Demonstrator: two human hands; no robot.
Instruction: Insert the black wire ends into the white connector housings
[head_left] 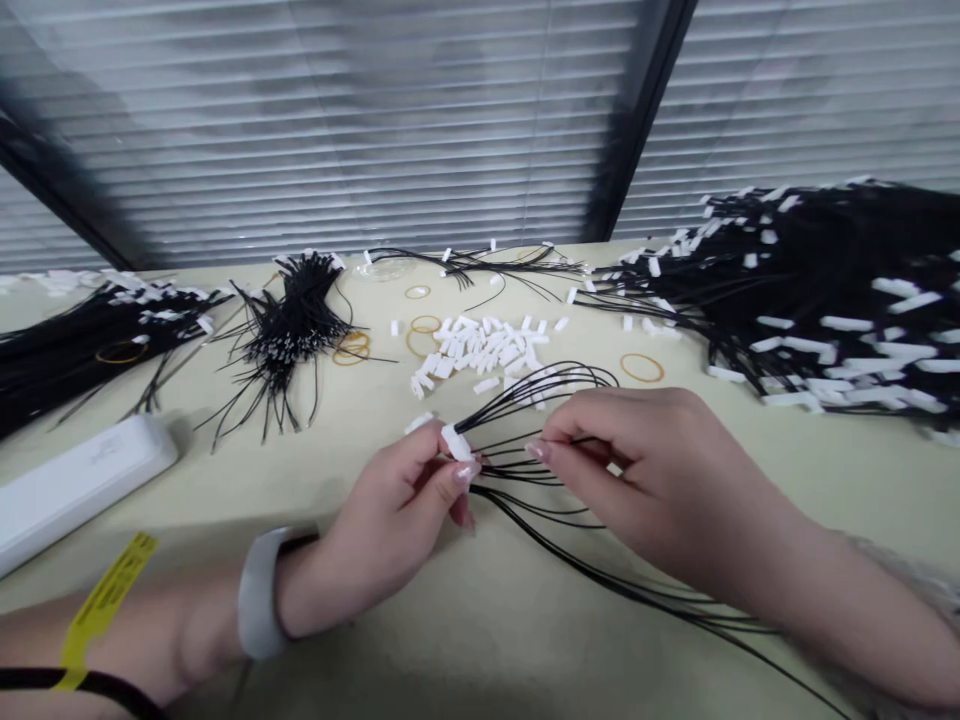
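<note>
Pale green table (pixel 450 640), left hand (pixel 397 510) pinched white connector (pixel 457 444) with black wires (pixel 525 505), right hand (pixel 652 480) nipped wire among them, loose white pieces (pixel 487 350) lay beyond, bound black bundle (pixel 296 315) left, blinds (pixel 465 130) stood behind.

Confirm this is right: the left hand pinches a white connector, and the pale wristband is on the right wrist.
Wrong wrist: the head view shows the pale wristband on the left one. The left hand does pinch a white connector.
</note>
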